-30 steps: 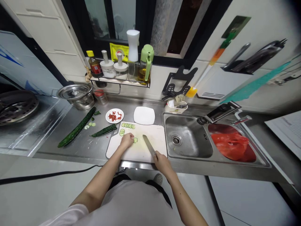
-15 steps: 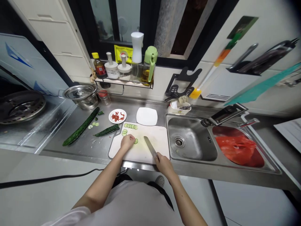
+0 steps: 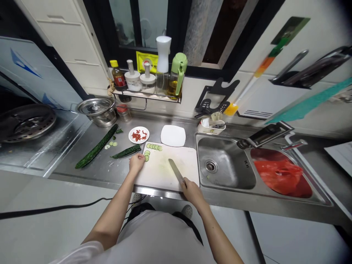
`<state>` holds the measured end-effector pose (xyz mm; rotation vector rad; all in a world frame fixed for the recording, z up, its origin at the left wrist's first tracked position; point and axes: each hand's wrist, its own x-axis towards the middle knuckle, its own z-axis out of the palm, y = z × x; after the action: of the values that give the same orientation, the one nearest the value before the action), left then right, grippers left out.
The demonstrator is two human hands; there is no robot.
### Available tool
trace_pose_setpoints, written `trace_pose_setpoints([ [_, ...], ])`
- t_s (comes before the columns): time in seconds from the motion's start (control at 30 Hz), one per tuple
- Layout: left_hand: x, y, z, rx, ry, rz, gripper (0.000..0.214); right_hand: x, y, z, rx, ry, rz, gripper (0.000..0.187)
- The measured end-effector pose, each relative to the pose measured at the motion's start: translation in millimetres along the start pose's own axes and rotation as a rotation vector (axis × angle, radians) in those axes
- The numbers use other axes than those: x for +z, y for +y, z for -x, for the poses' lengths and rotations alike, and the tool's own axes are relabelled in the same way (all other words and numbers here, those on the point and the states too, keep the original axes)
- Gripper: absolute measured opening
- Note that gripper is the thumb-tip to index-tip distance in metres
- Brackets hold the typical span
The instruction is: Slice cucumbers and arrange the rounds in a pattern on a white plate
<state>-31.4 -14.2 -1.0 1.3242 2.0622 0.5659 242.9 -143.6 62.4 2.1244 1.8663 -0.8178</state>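
A white cutting board (image 3: 176, 161) lies on the steel counter in front of me. My right hand (image 3: 190, 190) grips the handle of a knife (image 3: 176, 171) whose blade rests across the board. My left hand (image 3: 136, 162) is at the board's left edge, fingers curled beside a small stack of cucumber slices (image 3: 146, 156). A row of cucumber slices (image 3: 154, 147) lines the board's far edge. A short cucumber piece (image 3: 126, 151) lies just left of the board, close to my left hand.
A long cucumber (image 3: 96, 146) and loose slices lie at the left. A small plate of red chilli (image 3: 139, 135) and a white square plate (image 3: 173, 135) sit behind the board. The sink (image 3: 224, 165) is to the right, a red bag (image 3: 280, 174) in its far basin. A steel pot (image 3: 96, 110) stands back left.
My left hand has moved left from the middle of the board to its left edge, and the slice it was touching is gone from there. The knife hand has stayed put.
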Motion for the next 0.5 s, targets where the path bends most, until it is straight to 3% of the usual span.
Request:
trace_pose_setpoints([
  [0.5, -2.5, 2.3, 3.2, 0.070, 0.010, -0.200, 0.017, 1.8, 0.6, 0.6, -0.009, 0.009, 0.009, 0.026],
])
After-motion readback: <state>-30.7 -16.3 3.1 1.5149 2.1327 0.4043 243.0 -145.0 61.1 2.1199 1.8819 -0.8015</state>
